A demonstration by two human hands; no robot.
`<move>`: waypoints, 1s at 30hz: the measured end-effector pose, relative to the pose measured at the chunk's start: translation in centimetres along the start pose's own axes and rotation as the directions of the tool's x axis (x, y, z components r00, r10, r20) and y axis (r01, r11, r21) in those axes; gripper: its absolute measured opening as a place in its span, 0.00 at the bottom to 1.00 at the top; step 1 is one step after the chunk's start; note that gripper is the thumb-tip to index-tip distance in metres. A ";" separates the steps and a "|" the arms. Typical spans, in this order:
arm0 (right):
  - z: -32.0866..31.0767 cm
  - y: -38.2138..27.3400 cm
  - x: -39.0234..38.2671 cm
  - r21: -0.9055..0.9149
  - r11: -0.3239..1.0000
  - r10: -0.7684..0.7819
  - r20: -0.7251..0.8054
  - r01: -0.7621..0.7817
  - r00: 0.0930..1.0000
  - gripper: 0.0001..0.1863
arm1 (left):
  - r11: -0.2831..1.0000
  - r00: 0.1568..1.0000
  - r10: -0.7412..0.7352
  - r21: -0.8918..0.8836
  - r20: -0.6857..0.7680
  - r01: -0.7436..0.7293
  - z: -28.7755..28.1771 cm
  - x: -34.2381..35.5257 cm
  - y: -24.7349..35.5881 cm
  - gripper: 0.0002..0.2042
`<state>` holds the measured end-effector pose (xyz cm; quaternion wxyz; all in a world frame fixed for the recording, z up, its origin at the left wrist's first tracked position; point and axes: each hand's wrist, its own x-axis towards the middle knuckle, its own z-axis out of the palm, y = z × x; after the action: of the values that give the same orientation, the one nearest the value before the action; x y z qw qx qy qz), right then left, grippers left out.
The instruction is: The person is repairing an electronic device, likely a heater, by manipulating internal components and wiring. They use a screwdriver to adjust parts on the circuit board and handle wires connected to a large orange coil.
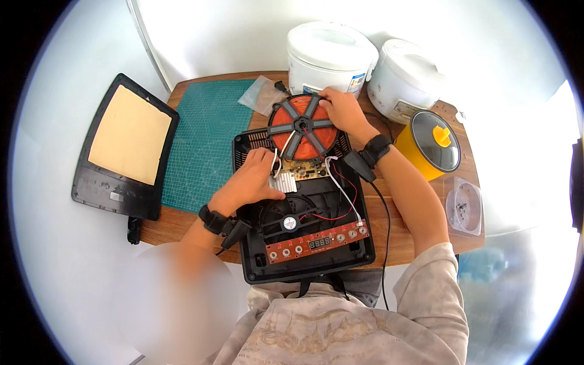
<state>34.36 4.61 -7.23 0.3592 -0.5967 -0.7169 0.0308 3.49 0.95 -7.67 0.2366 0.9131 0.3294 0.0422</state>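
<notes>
An opened induction cooker's black lower housing (359,252) lies before me, overhanging the table's front edge. Its round coil (320,125), copper-orange with grey spokes, is raised and tilted over the far end. My right hand (344,112) grips the coil's upper right rim. My left hand (243,179) is closed round the left side of the silver heat sink (285,182), thumb along its near edge, a white wire by the fingers. Partly under the coil sits the circuit board (313,170). Nearer me are the fan (290,222) and a red-brown control board (286,248), joined by thin wires.
The cooker's black cover (109,182) leans at the left beside a green cutting mat (207,134). Two white rice cookers (325,52) stand behind. A yellow canister (420,149) and a clear box of screws (465,207) are on the right. A black cable (388,243) hangs near my right arm.
</notes>
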 end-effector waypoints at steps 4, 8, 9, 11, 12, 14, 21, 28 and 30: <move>-0.5 -1.8 -1.5 -0.180 0.974 0.153 0.083 -0.136 0.985 0.17 | 0.998 0.997 -0.004 -0.068 -0.079 -0.002 0.1 -0.4 0.1 0.48; -2.5 -1.9 -4.2 -0.314 0.948 -0.028 0.047 0.042 0.998 0.17 | 0.996 0.987 0.014 -0.088 -0.159 -0.029 0.8 -0.7 -0.1 0.54; -3.5 -2.3 -5.0 -0.352 0.931 -0.090 0.023 0.093 0.996 0.17 | 0.993 0.978 0.058 -0.092 -0.202 -0.078 0.9 -0.5 0.1 0.56; -4.6 -4.3 -6.9 -0.336 0.940 -0.020 0.107 0.055 0.994 0.16 | 0.984 0.950 0.120 -0.091 -0.288 -0.152 0.9 -0.9 0.2 0.61; -5.4 -5.4 -7.8 -0.338 0.940 0.012 0.146 0.038 0.989 0.16 | 0.990 0.971 0.095 -0.085 -0.220 -0.116 0.6 -0.8 0.5 0.61; -6.1 -7.8 -9.9 -0.266 0.963 0.146 0.386 -0.041 0.911 0.19 | 0.997 0.997 0.029 -0.069 -0.075 -0.034 -0.1 -0.9 1.0 0.62; -3.2 -7.0 -12.9 -0.348 0.937 0.167 0.379 -0.027 0.910 0.14 | 1.000 0.998 0.023 -0.003 -0.064 -0.023 -0.3 -0.9 1.5 0.52; -5.2 -7.2 -12.9 -0.185 0.961 0.236 0.168 -0.204 0.957 0.11 | 1.000 0.999 0.000 0.004 -0.042 0.000 -0.6 -1.0 1.6 0.50; -5.7 -6.4 -12.9 -0.131 0.962 0.256 0.114 -0.241 0.960 0.12 | 1.000 0.999 -0.004 0.001 -0.039 0.004 -0.5 -0.9 1.6 0.51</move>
<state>32.59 -10.74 -6.20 0.2701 -0.6987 -0.6585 0.0729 3.57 -0.47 -6.39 0.2296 0.9117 0.3356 0.0591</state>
